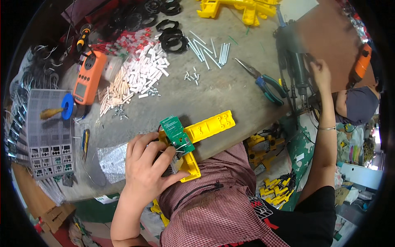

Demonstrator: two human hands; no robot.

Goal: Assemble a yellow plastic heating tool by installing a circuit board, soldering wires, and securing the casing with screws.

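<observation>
My left hand [148, 164] grips a yellow plastic housing [210, 125] at the table's near edge, its thumb on the lower arm and its fingers over the far side. A green circuit board [177, 132] sits across the housing, with pale wires by its lower end. Out to the right, my right hand [321, 75] is beside a dark green, barrel-shaped power tool [300, 72] with a metal tip. Its fingers are bent and look apart, with nothing visible in them. Whether they touch the tool is unclear. Long-nose pliers [265, 84] with dark green handles lie left of the tool.
White sleeves [146, 68], wooden-looking pegs [116, 92], screws [192, 76], metal pins [224, 54] and black rings [173, 40] lie across the table. An orange multimeter [88, 78] and a compartment box [49, 123] stand left. More yellow housings [247, 10] lie at the back.
</observation>
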